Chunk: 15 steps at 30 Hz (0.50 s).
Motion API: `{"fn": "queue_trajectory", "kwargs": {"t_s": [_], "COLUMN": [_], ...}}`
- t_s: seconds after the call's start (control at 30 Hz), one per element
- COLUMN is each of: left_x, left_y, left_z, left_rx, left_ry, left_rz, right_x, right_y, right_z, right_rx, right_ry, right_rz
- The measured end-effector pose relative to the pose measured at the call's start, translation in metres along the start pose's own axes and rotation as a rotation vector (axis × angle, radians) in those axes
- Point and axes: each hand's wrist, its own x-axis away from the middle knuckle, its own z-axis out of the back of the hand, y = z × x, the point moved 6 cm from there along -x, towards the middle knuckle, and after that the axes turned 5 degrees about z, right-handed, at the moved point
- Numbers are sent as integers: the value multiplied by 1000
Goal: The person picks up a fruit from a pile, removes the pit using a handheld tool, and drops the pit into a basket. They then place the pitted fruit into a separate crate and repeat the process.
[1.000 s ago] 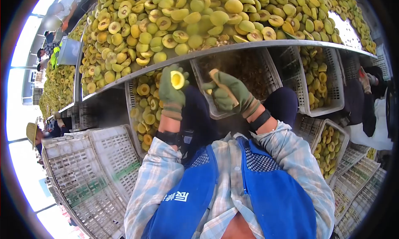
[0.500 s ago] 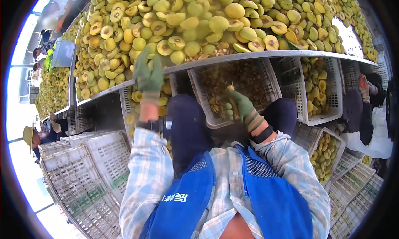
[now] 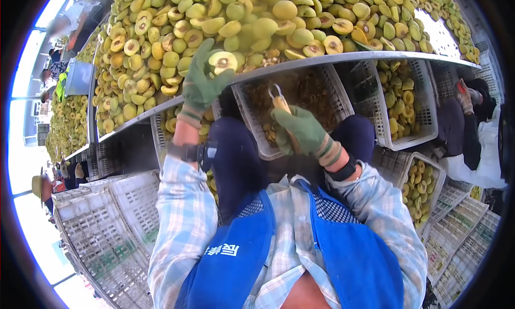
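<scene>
My left hand (image 3: 204, 81), in a green glove, is at the edge of the fruit-covered table (image 3: 300, 58), its fingers round a halved fruit (image 3: 223, 62) with the cut face and brown centre showing. In my right hand (image 3: 303, 129), also gloved, is a wooden-handled tool (image 3: 281, 102) with a looped metal tip pointing up. The tool is over a crate of brown pits and scraps (image 3: 316, 91) between my knees. Halved yellow-green fruit (image 3: 161, 56) lies heaped across the table.
Crates of fruit halves (image 3: 399, 105) stand below the table at the right, with another (image 3: 421, 185) nearer me. Stacked white crates (image 3: 115, 234) are at the left. A person in a straw hat (image 3: 43, 188) is at the far left; another person's gloved hand (image 3: 464, 97) is at the right.
My left hand, earlier blurred over the table edge, now has a fruit half in it. My right hand has moved left and the tool's metal loop now shows.
</scene>
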Motion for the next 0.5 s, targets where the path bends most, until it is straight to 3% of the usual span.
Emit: {"fn": "queue_trajectory", "kwargs": {"t_s": [0.17,0.27,0.33,0.4,0.5], "left_x": [57,73,90,96,106], "left_y": [74,80,77,72,83], "left_z": [-25,-38,-60,-66,-65], "left_rx": [391,676,915,1155,1080], "left_ry": [-233,-163,-82,7,44], "left_rz": [-31,-25,166,234,248], "right_x": [8,36,52,63,72], "right_y": [-17,-17,-13,-9,-9], "right_z": [-34,-54,-67,-69,-65], "right_rx": [7,63,91,80,196], "right_ry": [-119,-128,-119,-80,-54], "right_rz": [240,234,180,163,169]}}
